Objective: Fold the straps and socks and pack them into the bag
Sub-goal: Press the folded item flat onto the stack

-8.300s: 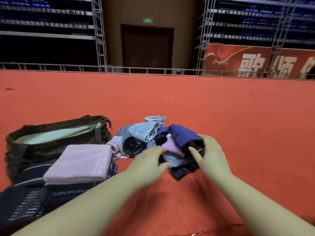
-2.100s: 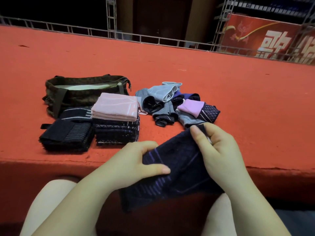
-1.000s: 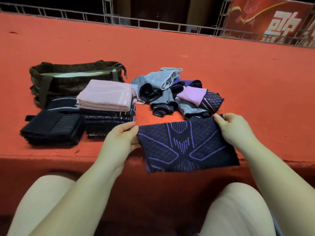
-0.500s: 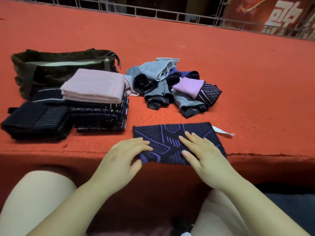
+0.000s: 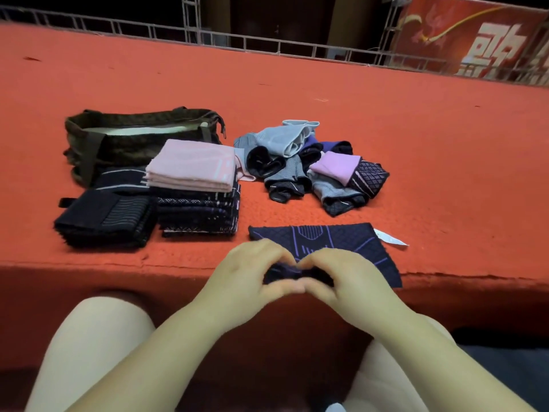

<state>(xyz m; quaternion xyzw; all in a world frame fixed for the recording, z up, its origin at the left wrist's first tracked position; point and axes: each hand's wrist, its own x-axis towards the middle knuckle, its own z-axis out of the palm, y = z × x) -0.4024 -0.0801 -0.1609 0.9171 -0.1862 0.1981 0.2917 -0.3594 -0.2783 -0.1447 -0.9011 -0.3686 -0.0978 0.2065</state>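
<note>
A dark navy strap with purple lines (image 5: 341, 239) lies flat at the front edge of the red platform, a white tag at its right end. My left hand (image 5: 252, 272) and my right hand (image 5: 344, 278) meet at its near edge, pinching and bunching the fabric between fingers and thumbs. A loose heap of unfolded socks and straps (image 5: 309, 165) lies behind it. To the left stand a folded stack topped with pink pieces (image 5: 193, 168) and a folded black stack (image 5: 104, 215). The olive bag (image 5: 139, 135) sits open at the far left.
The red carpeted platform (image 5: 416, 138) stretches far back to a metal railing (image 5: 267, 46). Its front edge drops off just under my hands, and my knees are below it. A red banner (image 5: 475, 40) hangs at the back right.
I pulled the navy strap from the heap, spread it out, and laid it flat on the edge. My hands have since come together at its near edge and gathered the fabric.
</note>
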